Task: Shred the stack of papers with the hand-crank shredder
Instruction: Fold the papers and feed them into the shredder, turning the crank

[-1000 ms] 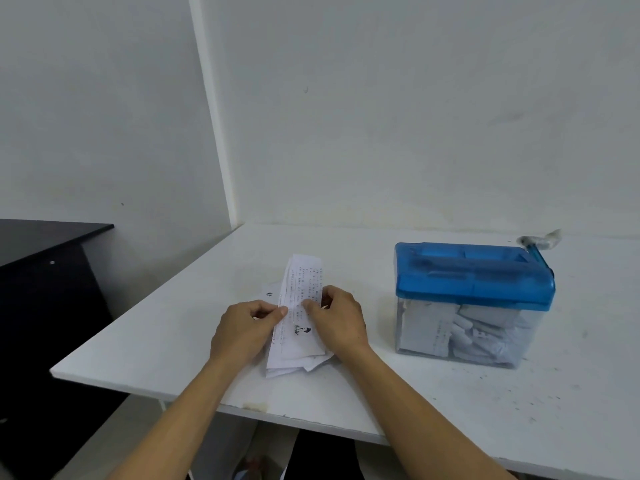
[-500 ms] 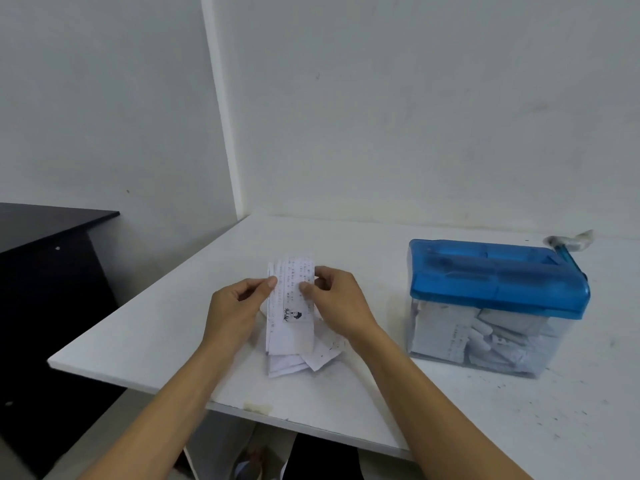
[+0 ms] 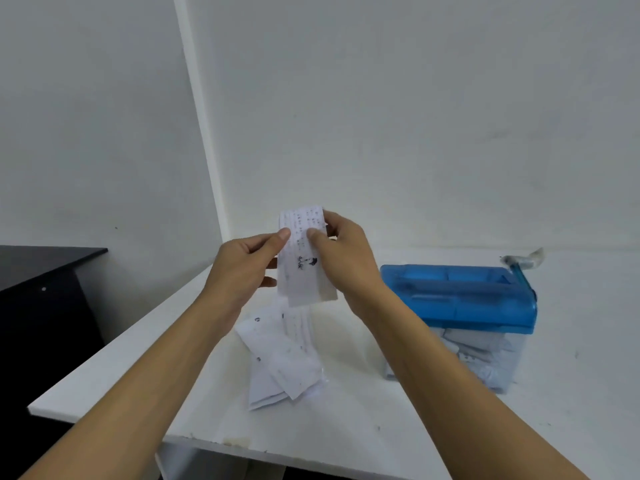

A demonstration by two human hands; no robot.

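Head view: compared with a second ago, one slip has risen from the stack to chest height. Left hand pinches the slip at its left edge — thumb on the printed face, fingers behind. Right hand is clamped on the right edge likewise. Below, the stack stays fanned on the table. Further right, the shredder sits untouched, bin already part full, crank free. Judgement: pickup done — feeding the slot comes next.

I can't read anything: the print on the held paper slip at frame centre is too blurred.
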